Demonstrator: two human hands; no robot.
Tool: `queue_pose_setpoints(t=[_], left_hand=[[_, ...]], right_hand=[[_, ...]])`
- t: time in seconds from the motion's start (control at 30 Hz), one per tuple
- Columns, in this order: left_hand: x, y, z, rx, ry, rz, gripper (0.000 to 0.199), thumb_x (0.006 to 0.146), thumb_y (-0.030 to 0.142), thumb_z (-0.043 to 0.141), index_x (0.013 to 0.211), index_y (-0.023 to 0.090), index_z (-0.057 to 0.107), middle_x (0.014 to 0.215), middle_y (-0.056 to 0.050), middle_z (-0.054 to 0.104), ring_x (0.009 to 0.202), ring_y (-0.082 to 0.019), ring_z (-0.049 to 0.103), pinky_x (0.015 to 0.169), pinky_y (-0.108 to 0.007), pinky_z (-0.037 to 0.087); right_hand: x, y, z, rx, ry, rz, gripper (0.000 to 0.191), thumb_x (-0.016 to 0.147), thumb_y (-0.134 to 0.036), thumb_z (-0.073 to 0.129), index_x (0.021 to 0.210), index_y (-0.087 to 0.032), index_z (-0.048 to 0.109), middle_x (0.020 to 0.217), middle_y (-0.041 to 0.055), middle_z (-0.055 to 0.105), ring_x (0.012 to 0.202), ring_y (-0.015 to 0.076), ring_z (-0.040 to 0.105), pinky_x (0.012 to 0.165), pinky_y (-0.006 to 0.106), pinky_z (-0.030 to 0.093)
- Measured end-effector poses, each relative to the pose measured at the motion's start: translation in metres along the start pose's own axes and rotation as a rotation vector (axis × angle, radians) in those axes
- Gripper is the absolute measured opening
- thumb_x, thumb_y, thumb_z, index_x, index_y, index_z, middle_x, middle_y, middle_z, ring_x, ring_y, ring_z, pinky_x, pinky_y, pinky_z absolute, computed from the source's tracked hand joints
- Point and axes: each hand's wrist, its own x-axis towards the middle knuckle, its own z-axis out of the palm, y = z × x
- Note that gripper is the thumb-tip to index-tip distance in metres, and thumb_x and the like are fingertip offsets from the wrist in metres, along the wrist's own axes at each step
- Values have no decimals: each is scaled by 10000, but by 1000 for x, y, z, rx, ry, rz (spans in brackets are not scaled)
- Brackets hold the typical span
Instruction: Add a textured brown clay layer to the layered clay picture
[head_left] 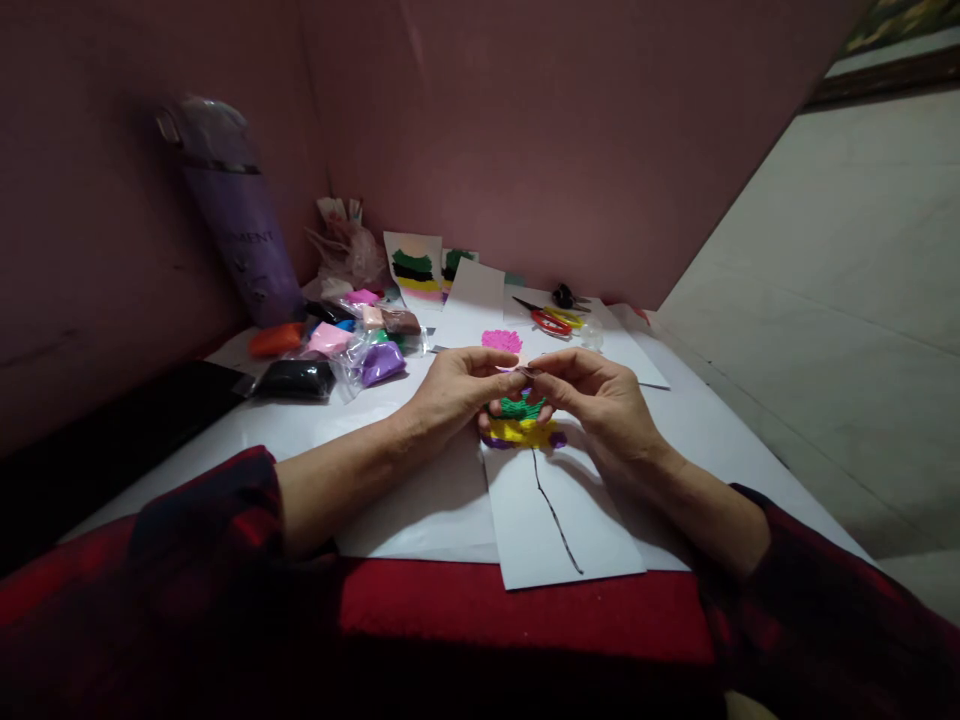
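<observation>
Fingertips of my left hand and my right hand meet in a pinch around a small brownish piece. The fingers cover most of it, so I cannot tell its exact kind. Below both hands lies a white paper sheet with a thin dark line running down it. Bands of coloured clay cover its upper part: pink clay, green clay, yellow clay and bits of purple clay. My hands partly hide these bands.
Bagged clay, including a black packet and a purple packet, lies on the left. A purple bottle stands behind. Red-handled scissors rest at the back, near a clay-covered card leaning on the wall.
</observation>
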Motion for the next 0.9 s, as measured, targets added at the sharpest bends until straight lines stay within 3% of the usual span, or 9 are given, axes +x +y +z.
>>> queue_pose_setpoints(t=[0.17,0.3,0.47,0.63,0.9], left_hand=[[-1,0,1,73,-19,37,76,749,145,735,768,87,690,582,-6,627,443,-67,503,421,-183,403],[0,-3,-2,63,-45,36,54,735,121,722,775,91,701,618,-9,644,465,-65,523,450,-182,418],[0,-5,-4,-5,-131,16,161,787,272,718,793,112,710,654,-15,641,495,-75,549,461,-194,432],[-1,-3,-1,-5,-69,-32,51,760,142,707,754,108,670,555,4,603,434,-75,529,452,-199,424],[2,-2,-3,-142,100,-10,96,755,41,687,810,101,635,648,-9,657,475,-68,567,469,-181,448]], right_hand=[[-1,1,1,-31,-29,-38,226,696,-310,839,845,-186,721,763,14,705,675,135,649,575,255,540],[0,2,0,-46,-35,-24,186,725,-295,812,829,-178,711,746,17,706,648,134,645,547,254,523],[-1,1,0,-73,-25,-57,148,749,-276,781,824,-182,696,745,12,703,668,135,654,581,260,539],[-4,1,2,-67,-57,-60,136,759,-266,758,843,-189,682,776,15,706,726,157,678,675,308,564],[2,1,-2,-111,148,-7,94,737,-229,730,741,-173,655,578,-40,605,488,97,552,480,247,507]])
